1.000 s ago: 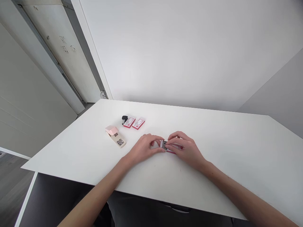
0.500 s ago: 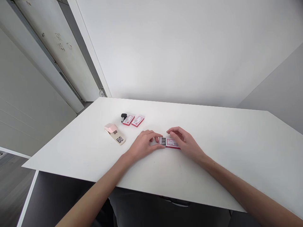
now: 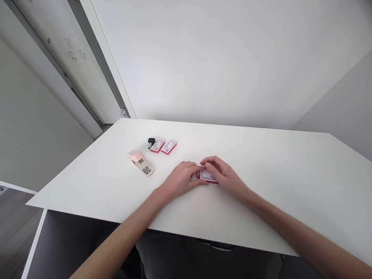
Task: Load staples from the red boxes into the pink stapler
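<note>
A small red-and-white staple box (image 3: 208, 176) lies flat on the white table between my hands. My left hand (image 3: 183, 179) grips its left end, with the thumb along the near edge and the fingers on the far side. From the right, my right hand (image 3: 226, 176) holds the same box, its fingers curled over the far edge and covering the right end. The box's inner tray no longer shows; the left end looks closed or is hidden by my fingers.
A pink-and-cream stapler (image 3: 141, 163) lies to the left. Farther back are two similar boxes, a left one (image 3: 157, 146) and a right one (image 3: 169, 147). Beside them sits a small black tool with a metal part (image 3: 151, 142). The table (image 3: 261, 155) meets a white wall behind.
The box's inner tray, which stuck out on the left with grey staples showing, has slid into the sleeve. My left hand has moved right, close against my right hand.
</note>
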